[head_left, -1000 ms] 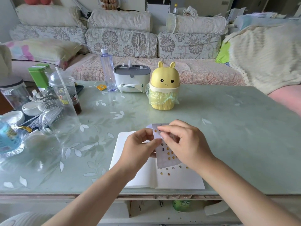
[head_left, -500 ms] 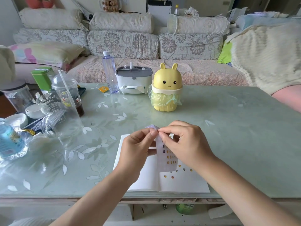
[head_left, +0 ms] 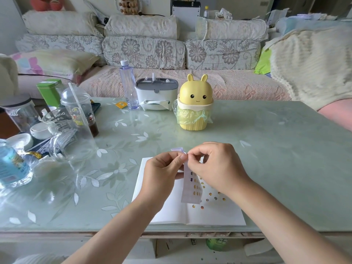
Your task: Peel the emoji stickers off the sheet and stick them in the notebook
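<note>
An open white notebook lies at the table's near edge, with several small emoji stickers on its right page. Above it hangs a pale lilac sticker sheet, nearly edge-on, with several yellow emoji stickers on it. My left hand pinches the sheet near its top between thumb and forefinger. My right hand pinches at the sheet's top edge with fingertip and thumb, close against the left thumb. Whether a sticker is between those fingertips is hidden.
A yellow bunny-shaped bin with a plastic liner stands behind the notebook. A tissue box and water bottle sit farther back. Glass cups, jars and a bottle crowd the table's left side. A sofa runs along the back.
The sticker sheet has turned from facing me to nearly edge-on and hangs down. Both hands have drawn their fingertips together at its top edge.
</note>
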`<state>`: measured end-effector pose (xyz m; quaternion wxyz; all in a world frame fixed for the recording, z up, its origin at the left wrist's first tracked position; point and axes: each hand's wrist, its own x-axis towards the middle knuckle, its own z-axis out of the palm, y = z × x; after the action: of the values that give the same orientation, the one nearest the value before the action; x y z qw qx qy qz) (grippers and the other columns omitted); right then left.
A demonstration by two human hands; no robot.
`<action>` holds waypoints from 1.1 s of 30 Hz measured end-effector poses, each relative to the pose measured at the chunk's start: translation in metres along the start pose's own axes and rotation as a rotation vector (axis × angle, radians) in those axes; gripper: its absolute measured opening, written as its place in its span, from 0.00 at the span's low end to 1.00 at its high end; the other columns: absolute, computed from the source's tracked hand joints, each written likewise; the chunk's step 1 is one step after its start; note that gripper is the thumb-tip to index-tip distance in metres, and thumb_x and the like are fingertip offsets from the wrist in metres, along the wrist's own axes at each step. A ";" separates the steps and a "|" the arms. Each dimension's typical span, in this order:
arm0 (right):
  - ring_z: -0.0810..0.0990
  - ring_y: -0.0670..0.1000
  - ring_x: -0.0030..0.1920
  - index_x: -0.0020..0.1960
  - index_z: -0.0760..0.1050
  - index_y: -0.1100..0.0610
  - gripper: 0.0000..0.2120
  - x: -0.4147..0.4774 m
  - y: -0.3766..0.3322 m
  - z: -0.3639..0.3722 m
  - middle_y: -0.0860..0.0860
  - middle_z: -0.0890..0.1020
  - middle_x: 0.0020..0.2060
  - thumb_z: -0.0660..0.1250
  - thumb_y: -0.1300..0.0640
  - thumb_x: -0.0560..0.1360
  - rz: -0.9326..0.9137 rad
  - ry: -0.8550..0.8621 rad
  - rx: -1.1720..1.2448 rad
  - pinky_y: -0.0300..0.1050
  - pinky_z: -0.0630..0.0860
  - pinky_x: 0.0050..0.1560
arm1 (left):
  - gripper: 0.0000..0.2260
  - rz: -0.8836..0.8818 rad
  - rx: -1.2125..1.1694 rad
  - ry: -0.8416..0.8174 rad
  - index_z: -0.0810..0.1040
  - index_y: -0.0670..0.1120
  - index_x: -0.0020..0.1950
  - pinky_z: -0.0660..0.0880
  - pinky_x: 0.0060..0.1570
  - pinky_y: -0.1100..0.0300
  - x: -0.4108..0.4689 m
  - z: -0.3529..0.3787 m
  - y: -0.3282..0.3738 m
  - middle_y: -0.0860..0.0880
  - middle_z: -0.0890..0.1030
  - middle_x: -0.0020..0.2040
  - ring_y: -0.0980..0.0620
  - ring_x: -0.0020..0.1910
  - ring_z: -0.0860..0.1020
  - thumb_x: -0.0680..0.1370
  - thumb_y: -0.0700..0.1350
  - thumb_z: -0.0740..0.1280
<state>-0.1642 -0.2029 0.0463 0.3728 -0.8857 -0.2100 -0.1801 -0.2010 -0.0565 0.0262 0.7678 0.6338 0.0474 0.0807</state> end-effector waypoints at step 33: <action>0.76 0.43 0.33 0.36 0.81 0.47 0.07 -0.045 0.055 -0.015 0.42 0.79 0.33 0.66 0.50 0.69 -0.212 -0.383 -0.318 0.40 0.74 0.29 | 0.07 -0.073 0.117 0.170 0.77 0.42 0.44 0.80 0.37 0.61 0.022 -0.024 0.002 0.46 0.82 0.42 0.52 0.39 0.82 0.82 0.39 0.64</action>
<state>-0.1769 -0.2589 0.0028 0.1616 -0.9240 -0.3375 -0.0781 -0.1841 -0.0294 0.0244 0.7251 0.6663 0.1397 0.1033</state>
